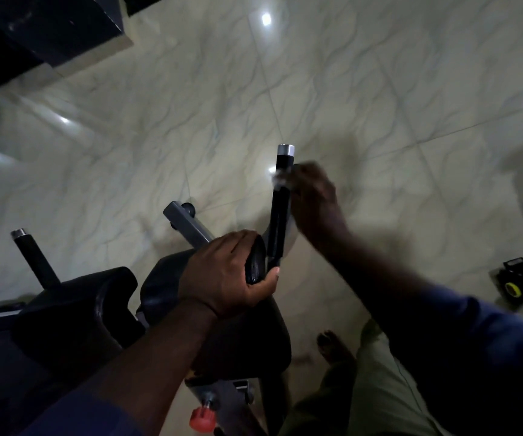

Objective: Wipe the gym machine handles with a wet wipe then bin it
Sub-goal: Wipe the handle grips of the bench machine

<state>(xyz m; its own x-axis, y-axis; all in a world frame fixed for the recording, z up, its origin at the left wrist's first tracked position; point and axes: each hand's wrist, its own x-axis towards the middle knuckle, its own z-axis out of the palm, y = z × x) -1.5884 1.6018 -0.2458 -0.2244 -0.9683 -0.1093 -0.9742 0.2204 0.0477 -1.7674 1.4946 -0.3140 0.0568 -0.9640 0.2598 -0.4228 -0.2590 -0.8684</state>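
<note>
Wiping step, judged to be under way: the right hand, blurred, is curled round the upright black handle near its silver-capped top, pressing a pale wet wipe against it. The left hand is clamped on the edge of a black pad beside the handle's base — likely bracing. Next, probably, the wipe must run the grip's length, then go to the second handle, well apart at left. No bin is in view.

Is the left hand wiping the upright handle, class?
No, the left hand grips the black pad, while the right hand holds the wipe against the handle.
</note>
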